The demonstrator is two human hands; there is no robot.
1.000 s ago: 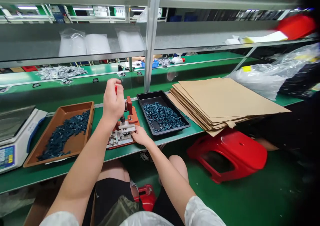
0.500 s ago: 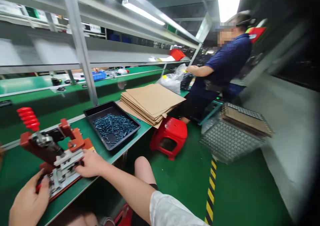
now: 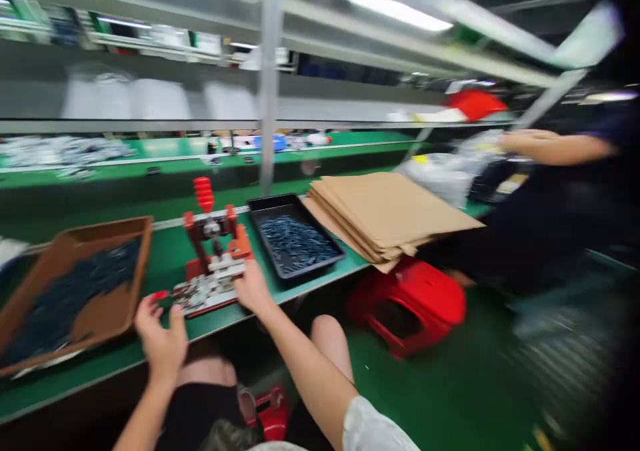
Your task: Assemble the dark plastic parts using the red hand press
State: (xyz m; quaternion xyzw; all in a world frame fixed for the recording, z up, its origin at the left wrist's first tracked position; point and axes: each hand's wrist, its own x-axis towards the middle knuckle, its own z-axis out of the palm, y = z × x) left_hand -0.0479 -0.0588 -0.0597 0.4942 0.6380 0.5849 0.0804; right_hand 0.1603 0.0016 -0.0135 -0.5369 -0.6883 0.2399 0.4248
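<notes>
Toggle press (image 3: 213,238), with its red ribbed handle (image 3: 203,194) upright, stands on the green surface (image 3: 90,388) just right of the left hand's fingers, with its steel jig plate (image 3: 205,294) touching the right hand's fingers. Far left of those fingers, a brown tray (image 3: 107,228) holds a heap of dark pins (image 3: 65,304). The left hand (image 3: 160,344) hangs at the surface's front edge, its fingers (image 3: 175,318) loosely curled around a small red-tipped item (image 3: 159,295), though motion blur hides whether they grip it. The right hand (image 3: 253,290) lies over the plate's right end; its fingers look neither clearly clenched nor released, so I cannot tell. Right of them, a black tray (image 3: 273,201) holds dark screws (image 3: 295,244), beside a stack of cardboard sheets (image 3: 385,218) that overhangs the surface edge above a red plastic stool (image 3: 410,311). Farther right, a co-worker's forearm (image 3: 550,146) reaches across near plastic bags (image 3: 440,178). Fingers left on the plate could be pinched if the handle were pulled down. A careless elbow could also tip pins from the brown tray or knock the overhanging cardboard onto the stool.
</notes>
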